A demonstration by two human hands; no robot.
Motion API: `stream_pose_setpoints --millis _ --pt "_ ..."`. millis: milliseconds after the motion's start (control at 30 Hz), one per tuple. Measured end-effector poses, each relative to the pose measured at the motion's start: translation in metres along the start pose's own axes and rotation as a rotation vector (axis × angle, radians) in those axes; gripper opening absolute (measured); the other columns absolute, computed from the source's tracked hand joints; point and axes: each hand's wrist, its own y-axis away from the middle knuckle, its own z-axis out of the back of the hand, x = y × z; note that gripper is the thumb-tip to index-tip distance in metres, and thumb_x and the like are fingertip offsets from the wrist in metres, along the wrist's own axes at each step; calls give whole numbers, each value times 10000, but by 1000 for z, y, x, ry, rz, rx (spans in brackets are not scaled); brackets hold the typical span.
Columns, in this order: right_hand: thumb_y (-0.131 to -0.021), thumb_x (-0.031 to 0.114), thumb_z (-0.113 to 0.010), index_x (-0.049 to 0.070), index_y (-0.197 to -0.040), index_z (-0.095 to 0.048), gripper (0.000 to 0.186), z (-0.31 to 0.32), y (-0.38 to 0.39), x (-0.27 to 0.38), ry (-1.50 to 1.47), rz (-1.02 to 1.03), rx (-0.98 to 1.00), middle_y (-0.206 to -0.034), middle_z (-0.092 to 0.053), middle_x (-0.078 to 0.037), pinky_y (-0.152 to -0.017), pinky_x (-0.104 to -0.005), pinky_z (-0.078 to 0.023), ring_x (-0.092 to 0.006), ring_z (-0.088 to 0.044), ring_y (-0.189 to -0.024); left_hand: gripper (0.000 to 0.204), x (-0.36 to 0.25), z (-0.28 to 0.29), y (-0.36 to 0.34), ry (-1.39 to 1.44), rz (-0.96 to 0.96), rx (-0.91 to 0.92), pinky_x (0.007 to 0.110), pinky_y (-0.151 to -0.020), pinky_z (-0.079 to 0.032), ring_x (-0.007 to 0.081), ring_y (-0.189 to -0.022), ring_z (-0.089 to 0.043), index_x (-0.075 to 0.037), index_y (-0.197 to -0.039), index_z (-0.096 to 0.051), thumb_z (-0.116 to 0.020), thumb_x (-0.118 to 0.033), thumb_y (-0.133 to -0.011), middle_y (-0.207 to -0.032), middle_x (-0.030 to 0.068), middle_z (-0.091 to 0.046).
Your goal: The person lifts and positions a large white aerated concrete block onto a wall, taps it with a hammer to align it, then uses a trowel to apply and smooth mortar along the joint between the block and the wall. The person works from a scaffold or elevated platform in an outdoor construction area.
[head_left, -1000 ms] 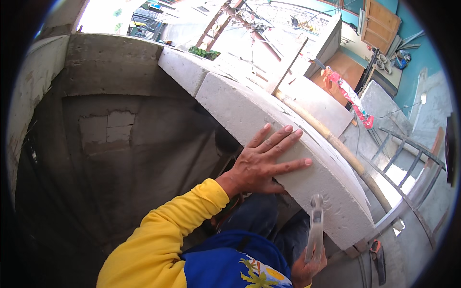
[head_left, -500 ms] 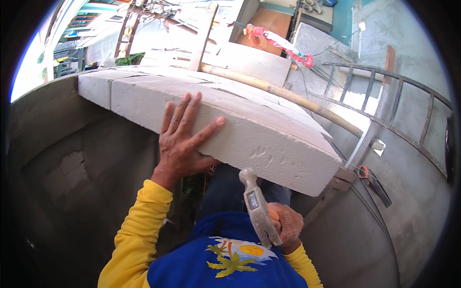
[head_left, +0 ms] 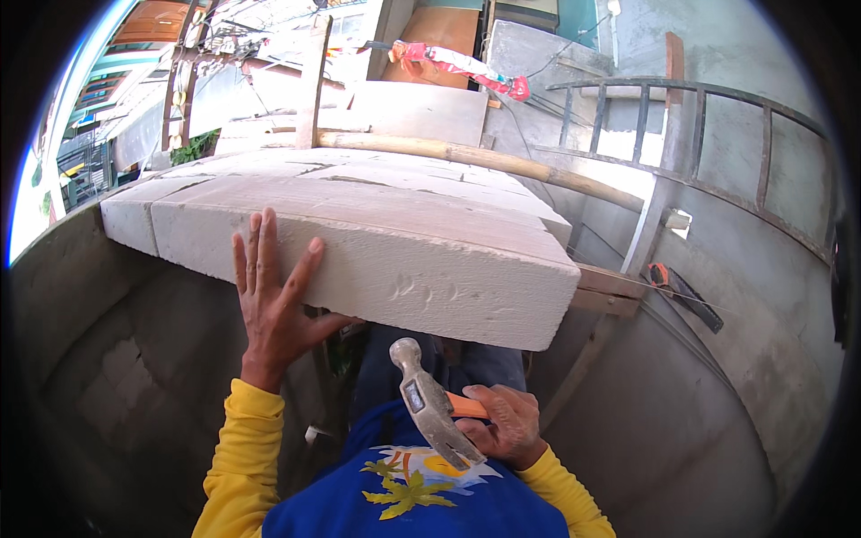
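A long white lightweight concrete block (head_left: 457,291) lies along the near edge of a pale wall top, its front face toward me. Against the left half of that face my left hand (head_left: 269,305) is laid flat, fingers spread and thumb by the lower edge. In front of my body, just below the block, my right hand (head_left: 507,423) is closed round the orange handle of a claw hammer (head_left: 432,420). The hammer's round face points up toward the block but stands apart from it, and its claw points down over my blue shirt.
Behind the block a bamboo pole (head_left: 475,157) runs across, near an upright wooden post (head_left: 313,85). Metal bars like a ladder (head_left: 691,134) lean at the right. A handsaw (head_left: 686,294) hangs by the right wall, where a thin string stretches past the block's end.
The whole view has shifted, so the block sits further left. My left hand stays on its face. My right hand has turned the hammer, and more of the orange handle shows.
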Motion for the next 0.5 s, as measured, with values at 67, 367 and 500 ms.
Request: stream_pose_setpoints --millis 67,367,500 --pt "-885 387 -823 10 -1209 -663 522 2 1 -1 4 4 -4 -722 -624 -62 -514 -313 -510 -198 -600 -547 1002 -3 0 1 -6 8 8 630 -1259 -149 502 -1536 -265 -209 -1522 -477 -902 -520 -670 -1667 302 -251" --pt "-892 367 -818 -11 -1198 -668 509 12 5 -2 2 -2 -37 -727 -630 -78 -515 -319 -511 -207 -609 -551 929 8 -15 7 -31 -47 -57 627 -1250 -166 476 -1525 -319 -228 -1493 -520 -883 -519 -688 -1650 264 -337" --pt "-925 361 -782 -30 -1208 -667 496 17 6 0 13 -21 -44 -728 -629 -89 -501 -322 -485 -211 -596 -540 856 10 -13 10 -13 -50 -47 625 -1249 -172 473 -1521 -330 -238 -1489 -527 -856 -493 -740 -1647 259 -347"
